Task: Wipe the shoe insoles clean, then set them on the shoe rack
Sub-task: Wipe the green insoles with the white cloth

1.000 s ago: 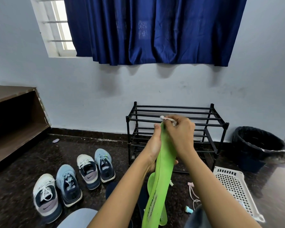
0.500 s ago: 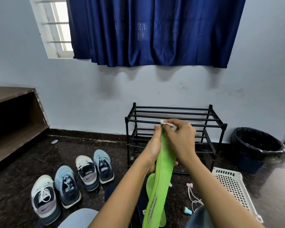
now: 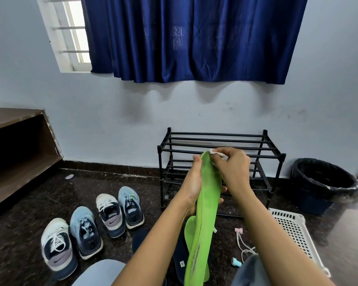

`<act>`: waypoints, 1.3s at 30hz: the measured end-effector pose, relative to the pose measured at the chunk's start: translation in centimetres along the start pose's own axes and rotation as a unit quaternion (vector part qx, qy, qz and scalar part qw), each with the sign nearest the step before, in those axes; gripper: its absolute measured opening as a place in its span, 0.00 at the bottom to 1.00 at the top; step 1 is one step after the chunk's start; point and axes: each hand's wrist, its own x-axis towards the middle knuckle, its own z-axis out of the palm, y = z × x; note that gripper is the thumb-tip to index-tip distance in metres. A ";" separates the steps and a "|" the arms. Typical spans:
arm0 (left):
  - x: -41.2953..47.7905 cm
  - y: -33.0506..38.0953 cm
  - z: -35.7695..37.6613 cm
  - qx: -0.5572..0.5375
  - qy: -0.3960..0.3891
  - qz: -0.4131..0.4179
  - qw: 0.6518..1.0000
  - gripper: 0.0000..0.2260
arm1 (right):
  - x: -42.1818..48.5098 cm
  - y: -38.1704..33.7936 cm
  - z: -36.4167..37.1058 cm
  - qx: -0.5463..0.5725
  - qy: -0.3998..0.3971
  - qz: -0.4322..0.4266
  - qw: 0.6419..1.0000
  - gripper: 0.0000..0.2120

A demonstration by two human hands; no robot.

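A long green insole [image 3: 205,213] stands upright in front of me. My left hand [image 3: 191,183] holds it from the left side, fingers wrapped behind it. My right hand [image 3: 232,168] pinches a small white wipe [image 3: 218,154] against the insole's top end. A second green insole [image 3: 189,230] lies on the floor below, partly hidden by the first. A dark insole [image 3: 179,263] lies on the floor beside it. The black metal shoe rack [image 3: 219,139] stands against the wall behind my hands, with nothing on its bars.
Several sneakers [image 3: 83,234] stand on the dark floor at the left. A white perforated basket [image 3: 296,230] lies at the right, with a black lined bin [image 3: 322,182] beyond it. A wooden shelf [image 3: 17,149] lines the left wall. A white cord [image 3: 243,242] and a small teal cap [image 3: 236,262] lie near my right knee.
My right hand with the wipe has stayed at the insole's top end, shifting only slightly. The view has tilted a little.
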 end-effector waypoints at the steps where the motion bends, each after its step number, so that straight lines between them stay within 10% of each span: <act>1: 0.1 0.0 -0.1 -0.001 0.004 0.000 1.000 0.37 | 0.0 0.1 0.0 -0.003 -0.007 0.008 1.000 0.04; 14: 0.6 1.2 -1.1 -0.037 0.030 0.012 0.999 0.39 | -2.1 0.8 -1.0 -0.084 -0.089 0.006 0.992 0.03; 28: 0.7 0.7 -0.8 -0.021 -0.010 -0.010 1.000 0.35 | -1.9 -0.8 1.1 0.013 0.065 -0.062 0.996 0.03; 39: 0.1 2.4 -3.3 -0.069 0.046 0.012 0.996 0.41 | -5.3 -2.1 1.7 0.095 -0.141 -0.095 0.981 0.07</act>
